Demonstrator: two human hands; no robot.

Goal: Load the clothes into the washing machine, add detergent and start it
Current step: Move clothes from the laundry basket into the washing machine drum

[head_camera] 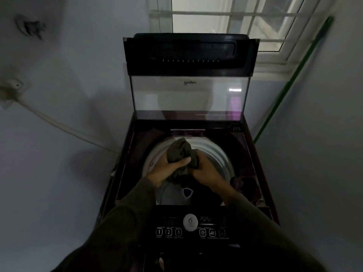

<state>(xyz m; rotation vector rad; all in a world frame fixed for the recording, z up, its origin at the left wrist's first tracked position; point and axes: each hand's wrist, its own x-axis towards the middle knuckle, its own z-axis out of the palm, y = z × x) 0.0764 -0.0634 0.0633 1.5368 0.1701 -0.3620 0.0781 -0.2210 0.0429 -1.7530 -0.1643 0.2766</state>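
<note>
A dark top-loading washing machine (125, 163) stands in front of me with its glass lid (188, 95) raised upright. Over the round drum opening (216, 154) I hold a bunched olive-green garment (179, 149). My left hand (167, 171) grips its left side and my right hand (206, 171) grips its right side, both with fingers curled into the cloth. The garment hangs above the drum, and its lower part droops between my hands. The control panel (190, 226) with a round dial and several buttons lies at the near edge.
A dark reddish cloth (245, 183) lies on the machine's right rim. A green pole (290, 81) leans in the right corner under a barred window (235, 22). A pale hose (59, 124) runs along the left wall from a wall fitting.
</note>
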